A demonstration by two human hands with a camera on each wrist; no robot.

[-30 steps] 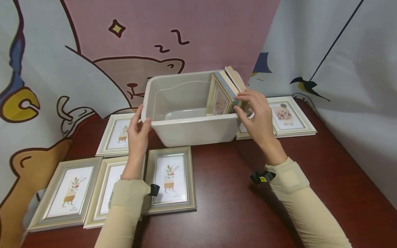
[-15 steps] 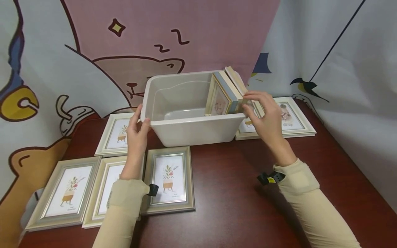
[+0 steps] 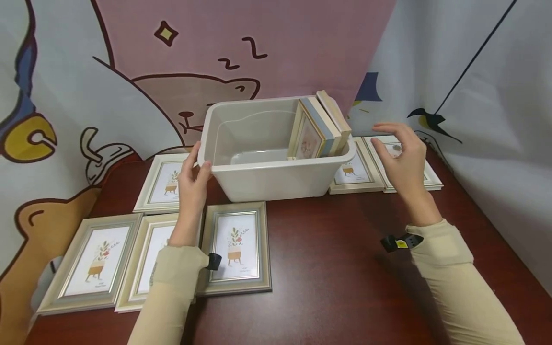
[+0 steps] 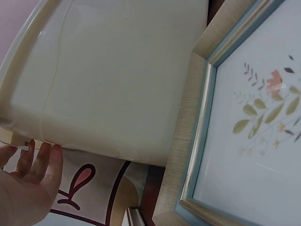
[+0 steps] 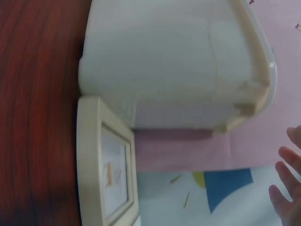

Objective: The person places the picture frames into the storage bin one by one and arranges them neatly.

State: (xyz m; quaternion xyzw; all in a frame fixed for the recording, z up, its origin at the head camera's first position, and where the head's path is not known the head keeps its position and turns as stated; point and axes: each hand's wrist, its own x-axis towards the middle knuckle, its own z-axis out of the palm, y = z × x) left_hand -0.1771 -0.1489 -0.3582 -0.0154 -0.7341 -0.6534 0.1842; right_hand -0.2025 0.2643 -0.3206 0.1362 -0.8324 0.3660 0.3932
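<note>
Clasping a smooth, pale plastic tub (image 3: 267,179) on a glossy red-brown table (image 3: 327,268), my left grip (image 3: 191,182) is clamped at its rounded left end in the head view, thumb on the near corner of the rim. My right grip (image 3: 405,158) is raised well clear of the tub's right end, thumb and curved fingers apart with a gap between them. Rectangular picture frames (image 3: 307,136) edged in cream, gold and blue stand close together inside that end; an outer cream frame (image 3: 334,115) leans and juts above the rim. Moulded frames (image 3: 90,266) in silver-beige and cream lie flat to the left, around botanical prints; more cream frames (image 3: 358,167) lie to the right.

In the left wrist view, my fingers (image 4: 52,167) meet the tub's lip, its satiny wall near a frame with a linen-like border (image 4: 181,136).

In the right wrist view, my fingers (image 5: 287,174) spread at the edge, apart from the tub; a square-edged, matte cream frame (image 5: 89,155) lies just beside its wall.
</note>
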